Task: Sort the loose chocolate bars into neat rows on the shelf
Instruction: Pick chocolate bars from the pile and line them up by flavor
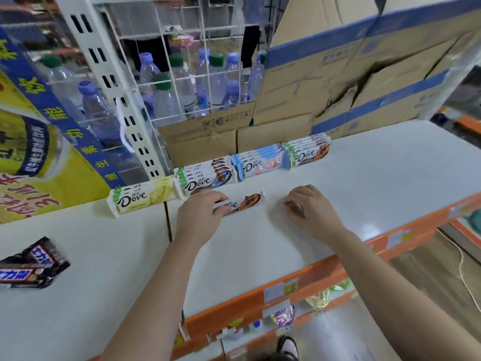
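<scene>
Snickers bars (28, 267) lie loose on the white shelf (377, 183), well left of both hands. Just beyond the left hand (201, 213) runs a back row of Dove stacks: yellow (143, 196), brown (205, 177), blue-pink (261, 162), brown again (308, 151). That hand's fingers are clamped on one end of a single brown Dove bar (240, 203) lying flat. The right hand (309, 208) rests loosely curled and empty on the shelf, just right of the bar's free end
</scene>
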